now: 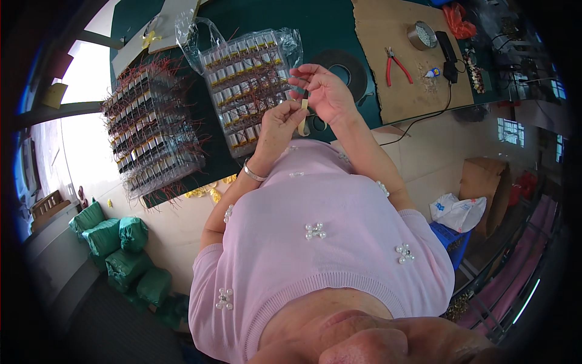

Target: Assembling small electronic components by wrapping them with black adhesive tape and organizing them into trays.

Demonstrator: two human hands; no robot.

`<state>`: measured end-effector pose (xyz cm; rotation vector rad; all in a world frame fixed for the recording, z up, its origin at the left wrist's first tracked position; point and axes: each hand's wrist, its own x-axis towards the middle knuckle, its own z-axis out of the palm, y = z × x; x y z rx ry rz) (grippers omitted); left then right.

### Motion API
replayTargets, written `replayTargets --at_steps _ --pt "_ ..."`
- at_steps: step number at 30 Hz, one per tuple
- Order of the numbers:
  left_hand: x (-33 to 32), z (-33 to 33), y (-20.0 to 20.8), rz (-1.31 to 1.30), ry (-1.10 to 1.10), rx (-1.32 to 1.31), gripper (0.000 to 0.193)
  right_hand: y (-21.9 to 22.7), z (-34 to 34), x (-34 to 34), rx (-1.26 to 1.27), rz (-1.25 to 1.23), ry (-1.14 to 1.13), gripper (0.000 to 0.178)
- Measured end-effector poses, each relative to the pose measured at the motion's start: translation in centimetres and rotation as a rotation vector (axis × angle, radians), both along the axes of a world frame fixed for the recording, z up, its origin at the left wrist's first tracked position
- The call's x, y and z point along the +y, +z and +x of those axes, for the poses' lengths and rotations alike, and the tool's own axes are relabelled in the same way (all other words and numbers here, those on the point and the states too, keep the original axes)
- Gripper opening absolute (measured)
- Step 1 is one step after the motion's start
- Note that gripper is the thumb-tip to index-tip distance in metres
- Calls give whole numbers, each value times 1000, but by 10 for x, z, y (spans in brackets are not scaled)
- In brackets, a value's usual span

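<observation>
My left hand point(280, 126) is closed, thumb and finger pinching a narrow pale-yellow strip of tape point(304, 116) that hangs down in front of my body. Just right of it, my right hand point(329, 94) is raised with its fingers apart and slightly curved; I see nothing held in it. Beyond the hands lies a clear plastic tray point(233, 70) with rows of small silver cells with yellow ends and thin red wires. A wide black tape roll point(357, 71) lies flat behind my right hand. A smaller ring point(316, 124), partly hidden, is below the hands.
Stacked trays of wired cells point(151, 130) stand on the left of the green table point(267, 15). On the cardboard sheet point(388, 30) at right are red-handled pliers point(397, 67), a round metal tin point(422, 36), a small glue bottle point(433, 73) and a black device with a cord. Green bundles point(127, 267) sit lower left.
</observation>
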<state>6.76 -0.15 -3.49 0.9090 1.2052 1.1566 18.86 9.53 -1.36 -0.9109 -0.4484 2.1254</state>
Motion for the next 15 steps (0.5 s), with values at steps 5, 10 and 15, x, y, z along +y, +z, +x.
replayTargets --at_steps 5,10,15 --pt "0 -1 -4 1 4 -46 12 -1 3 3 59 -66 -21 35" --pt "-5 -2 -9 -66 91 -141 11 9 22 19 111 104 -174 18" --pt "2 -4 -5 -25 224 -220 14 -6 6 -24 -347 385 105 21"
